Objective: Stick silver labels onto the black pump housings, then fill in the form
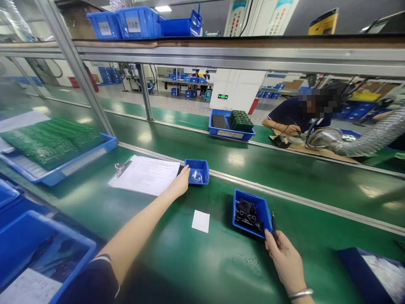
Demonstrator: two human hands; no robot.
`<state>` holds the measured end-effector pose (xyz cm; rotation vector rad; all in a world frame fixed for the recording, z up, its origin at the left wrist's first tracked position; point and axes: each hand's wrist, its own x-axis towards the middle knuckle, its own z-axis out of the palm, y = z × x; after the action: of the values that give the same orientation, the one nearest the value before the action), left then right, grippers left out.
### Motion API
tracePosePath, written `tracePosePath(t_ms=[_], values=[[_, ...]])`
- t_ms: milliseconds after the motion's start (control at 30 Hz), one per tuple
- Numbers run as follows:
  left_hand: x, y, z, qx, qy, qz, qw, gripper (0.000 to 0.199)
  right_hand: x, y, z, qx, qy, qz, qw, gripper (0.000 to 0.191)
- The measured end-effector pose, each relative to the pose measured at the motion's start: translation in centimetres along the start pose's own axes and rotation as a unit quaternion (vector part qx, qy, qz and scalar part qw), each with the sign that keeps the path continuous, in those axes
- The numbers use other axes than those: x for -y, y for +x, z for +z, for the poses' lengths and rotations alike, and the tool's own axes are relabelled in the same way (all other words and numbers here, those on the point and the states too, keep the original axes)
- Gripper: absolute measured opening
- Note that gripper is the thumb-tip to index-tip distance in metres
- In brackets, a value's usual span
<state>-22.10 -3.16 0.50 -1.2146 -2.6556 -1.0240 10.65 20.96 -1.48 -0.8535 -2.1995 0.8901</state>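
Note:
My left hand (pixel 181 181) reaches far forward, its fingers closed at the left wall of a small blue bin (pixel 205 173). A thin white coiled cable (pixel 196 176) lies inside that bin. My right hand (pixel 286 257) holds a slim dark pen-like tool (pixel 274 226), pointing up and away; its exact kind is unclear. The thumb and fingertips of this hand are at the near right corner of a second blue bin (pixel 251 230), which contains several black parts (pixel 246 213), some ring-shaped. Between the two bins, nearer to me, a white square of paper (pixel 201 221) lies on the green bench.
Left are a clipboard with papers (pixel 148 173), a tray of green circuit boards (pixel 53 141) and a large blue bin (pixel 76 236). Beyond the metal rail stands another board bin (pixel 230 134). A co-worker (pixel 294 112) sits opposite by a ventilation hose (pixel 373 135). A shelf (pixel 221 55) crosses overhead.

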Motion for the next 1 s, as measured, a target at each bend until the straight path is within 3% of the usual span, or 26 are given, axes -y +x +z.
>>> tracePosePath(t_ms=[167, 333, 433, 567, 633, 700, 767, 833, 900, 933, 967, 1000], values=[[-1.2, -0.5, 1.7, 0.013, -0.029, 0.046, 0.998, 0.063, -1.2, 0.1, 0.1, 0.013, -0.001, 0.040, 0.999, 0.044], [-3.9, -0.8, 2.6, 0.024, -0.045, 0.058, 0.997, 0.053, -1.0, 0.1, 0.2, -0.011, 0.033, 0.049, 0.998, 0.041], [-4.8, -1.1, 1.3, 0.009, -0.044, 0.059, 0.997, 0.049, -0.9, -0.1, 0.2, -0.029, 0.033, 0.064, 0.997, 0.039], [-3.7, -2.6, -2.5, -0.039, 0.024, 0.025, 0.999, 0.048, -1.0, -0.2, 0.3, -0.024, 0.038, 0.066, 0.997, 0.039], [-3.2, -4.3, -3.9, -0.006, 0.052, 0.022, 0.998, 0.044, -1.2, -0.1, 0.4, -0.020, 0.037, 0.069, 0.997, 0.039], [-3.5, -6.7, -4.1, 0.070, 0.053, 0.060, 0.994, 0.043, -1.2, 0.1, 0.4, -0.016, 0.039, 0.072, 0.996, 0.040], [-4.6, -9.5, -2.9, 0.157, 0.052, 0.128, 0.978, 0.050, -1.0, 0.3, 0.2, -0.028, 0.041, 0.076, 0.996, 0.043], [-6.0, -12.0, -0.7, 0.211, 0.080, 0.175, 0.958, 0.062, -0.1, 0.1, -0.4, -0.104, 0.018, 0.076, 0.992, 0.050], [-7.2, -13.8, 1.6, 0.192, 0.128, 0.169, 0.958, 0.057, 1.4, -0.7, -1.1, -0.207, -0.028, 0.062, 0.976, 0.056], [-7.7, -14.5, 2.6, 0.175, 0.146, 0.169, 0.959, 0.053, 2.4, -1.4, -1.3, -0.227, -0.050, 0.046, 0.972, 0.055], [-8.1, -15.1, 3.5, 0.155, 0.164, 0.170, 0.959, 0.048, 3.5, -2.1, -1.3, -0.203, -0.059, 0.024, 0.977, 0.053], [-8.5, -15.6, 4.2, 0.135, 0.180, 0.175, 0.959, 0.045, 4.7, -2.9, -1.1, -0.131, -0.059, 0.000, 0.990, 0.049]])
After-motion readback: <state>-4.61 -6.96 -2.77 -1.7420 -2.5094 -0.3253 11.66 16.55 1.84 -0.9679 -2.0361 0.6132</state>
